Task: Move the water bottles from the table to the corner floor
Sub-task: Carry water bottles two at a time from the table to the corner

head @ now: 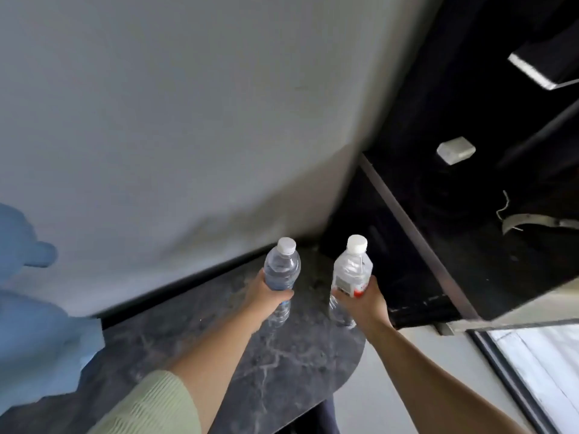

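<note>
bottles (281,270) (351,274) gripped, left hand (266,296), right hand (365,303)

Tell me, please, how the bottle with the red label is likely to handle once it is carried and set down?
The red-label bottle in the right hand looks like thin clear plastic, so it probably flexes under a firm squeeze. It is tall and narrow, so it could tip if set down carelessly. Its white cap is on, so spilling seems unlikely.

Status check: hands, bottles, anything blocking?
Left hand grips clear bottle; right hand grips red-labelled bottle. Both upright over dark marble table. Nothing blocking in view.
</note>
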A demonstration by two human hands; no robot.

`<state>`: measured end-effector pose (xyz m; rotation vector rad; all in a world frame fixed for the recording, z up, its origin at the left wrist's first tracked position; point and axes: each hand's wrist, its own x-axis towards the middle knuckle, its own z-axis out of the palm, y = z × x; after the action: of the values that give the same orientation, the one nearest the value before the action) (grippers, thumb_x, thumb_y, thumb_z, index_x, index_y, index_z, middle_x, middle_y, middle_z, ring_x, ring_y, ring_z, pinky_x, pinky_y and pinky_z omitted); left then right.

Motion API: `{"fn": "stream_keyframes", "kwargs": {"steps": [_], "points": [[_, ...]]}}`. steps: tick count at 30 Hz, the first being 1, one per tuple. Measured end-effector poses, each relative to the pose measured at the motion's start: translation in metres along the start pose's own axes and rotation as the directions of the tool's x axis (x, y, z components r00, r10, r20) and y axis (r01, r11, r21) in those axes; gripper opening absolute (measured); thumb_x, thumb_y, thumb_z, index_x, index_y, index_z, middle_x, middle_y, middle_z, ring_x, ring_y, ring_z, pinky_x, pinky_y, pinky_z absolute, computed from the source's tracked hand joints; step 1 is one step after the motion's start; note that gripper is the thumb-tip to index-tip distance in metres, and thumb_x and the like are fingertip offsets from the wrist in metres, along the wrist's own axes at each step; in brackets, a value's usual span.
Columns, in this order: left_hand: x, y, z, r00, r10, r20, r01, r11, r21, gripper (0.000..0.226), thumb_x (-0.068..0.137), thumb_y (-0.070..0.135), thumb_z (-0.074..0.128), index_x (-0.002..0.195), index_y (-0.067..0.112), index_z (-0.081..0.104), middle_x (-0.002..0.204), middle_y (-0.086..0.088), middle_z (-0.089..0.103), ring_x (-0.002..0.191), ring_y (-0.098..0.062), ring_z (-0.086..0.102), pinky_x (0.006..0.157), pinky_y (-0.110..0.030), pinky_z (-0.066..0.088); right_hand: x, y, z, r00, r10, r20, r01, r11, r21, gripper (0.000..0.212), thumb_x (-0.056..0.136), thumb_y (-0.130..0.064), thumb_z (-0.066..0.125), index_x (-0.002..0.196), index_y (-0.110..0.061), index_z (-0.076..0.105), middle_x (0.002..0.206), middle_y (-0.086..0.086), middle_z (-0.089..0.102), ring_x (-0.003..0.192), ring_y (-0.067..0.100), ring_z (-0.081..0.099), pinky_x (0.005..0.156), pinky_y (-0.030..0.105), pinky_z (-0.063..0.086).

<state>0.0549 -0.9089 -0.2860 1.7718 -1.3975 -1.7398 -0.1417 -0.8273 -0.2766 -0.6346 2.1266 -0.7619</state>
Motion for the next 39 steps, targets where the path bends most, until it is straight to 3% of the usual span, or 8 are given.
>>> {"fn": "stream_keyframes", "kwargs": {"steps": [6, 11, 14, 20, 26, 32, 35, 39], "points": [[0.088, -0.004, 0.034, 0.997, -0.029, -0.074, 0.018, 0.989, -0.144, 0.050, 0.074, 0.001, 0.076, 0.115, 0.019, 0.054, 0.096, -0.004, 0.067, 0.075, -0.004, 0.065, 0.067, -0.019, 0.052, 0.088, 0.008, 0.044, 0.996, -0.089, 0.001, 0.088, 0.992, 0.090, 0.067, 0.071, -0.023, 0.084, 0.128, -0.022, 0.050, 0.116, 0.000, 0.065, 0.106, 0.021, 0.062, 0.088, 0.031, 0.047], [0.157, -0.011, 0.046, 0.991, 0.038, -0.130, -0.045, 0.998, -0.050, 0.061, 0.066, 0.020, 0.081, 0.121, 0.020, 0.056, 0.106, 0.001, 0.069, 0.097, -0.017, 0.066, 0.078, -0.028, 0.051, 0.142, 0.020, 0.085, 0.986, -0.166, -0.013, 0.167, 0.979, 0.120, 0.076, 0.072, -0.027, 0.084, 0.136, -0.020, 0.044, 0.122, 0.001, 0.062, 0.112, 0.018, 0.059, 0.095, 0.034, 0.048], [0.183, -0.015, 0.051, 0.991, 0.068, -0.112, -0.068, 0.998, 0.005, 0.058, 0.070, 0.015, 0.080, 0.123, 0.019, 0.055, 0.108, -0.002, 0.069, 0.097, -0.020, 0.067, 0.073, -0.026, 0.052, 0.153, 0.023, 0.096, 0.985, -0.153, 0.078, 0.143, 0.982, 0.125, 0.067, 0.078, -0.031, 0.079, 0.134, -0.022, 0.044, 0.107, -0.006, 0.060, 0.102, 0.016, 0.062, 0.084, 0.027, 0.047], [0.195, -0.034, 0.057, 0.993, 0.095, -0.076, -0.099, 0.994, -0.043, 0.075, 0.067, 0.019, 0.087, 0.134, 0.013, 0.052, 0.123, -0.003, 0.066, 0.114, -0.015, 0.061, 0.096, -0.032, 0.049, 0.164, 0.029, 0.112, 0.939, -0.343, 0.021, 0.338, 0.934, 0.118, 0.068, 0.067, -0.002, 0.085, 0.124, 0.006, 0.049, 0.126, 0.009, 0.056, 0.119, 0.017, 0.051, 0.093, -0.001, 0.034], [0.194, -0.037, 0.050, 0.994, 0.106, 0.000, -0.106, 0.994, 0.009, 0.075, 0.070, 0.013, 0.085, 0.136, 0.013, 0.049, 0.124, 0.000, 0.064, 0.115, -0.012, 0.059, 0.084, -0.007, 0.047, 0.167, 0.029, 0.109, 0.929, -0.369, 0.042, 0.365, 0.928, 0.067, 0.071, 0.067, -0.007, 0.086, 0.127, 0.005, 0.049, 0.128, 0.016, 0.058, 0.120, 0.017, 0.053, 0.099, 0.008, 0.039], [0.167, -0.010, 0.028, 0.995, 0.091, 0.048, -0.099, 0.977, 0.190, 0.116, 0.062, 0.032, 0.087, 0.150, 0.036, 0.012, 0.149, -0.003, 0.039, 0.135, -0.023, 0.042, 0.105, -0.048, 0.044, 0.137, -0.004, 0.085, 0.953, -0.298, 0.055, 0.296, 0.954, 0.055, 0.095, 0.068, -0.015, 0.086, 0.145, -0.007, 0.032, 0.147, 0.015, 0.039, 0.135, 0.025, 0.040, 0.104, 0.024, 0.034], [0.140, 0.025, 0.011, 0.993, 0.116, 0.036, -0.121, 0.953, 0.277, 0.120, 0.069, 0.030, 0.086, 0.155, 0.026, 0.003, 0.155, -0.009, 0.029, 0.141, -0.029, 0.033, 0.112, -0.047, 0.036, 0.113, -0.038, 0.064, 0.942, -0.324, 0.084, 0.320, 0.946, 0.050, 0.099, 0.071, -0.018, 0.085, 0.149, -0.010, 0.025, 0.154, 0.011, 0.029, 0.141, 0.023, 0.031, 0.105, 0.022, 0.028], [0.110, 0.074, -0.012, 0.966, 0.254, 0.041, -0.237, 0.816, 0.527, 0.101, 0.074, 0.034, 0.083, 0.152, 0.013, 0.022, 0.153, -0.012, 0.033, 0.140, -0.028, 0.033, 0.110, -0.037, 0.032, 0.084, -0.085, 0.037, 0.918, -0.371, 0.143, 0.376, 0.926, -0.015, 0.091, 0.080, -0.026, 0.078, 0.151, -0.018, 0.022, 0.156, 0.003, 0.024, 0.144, 0.019, 0.024, 0.114, 0.028, 0.026]]}}
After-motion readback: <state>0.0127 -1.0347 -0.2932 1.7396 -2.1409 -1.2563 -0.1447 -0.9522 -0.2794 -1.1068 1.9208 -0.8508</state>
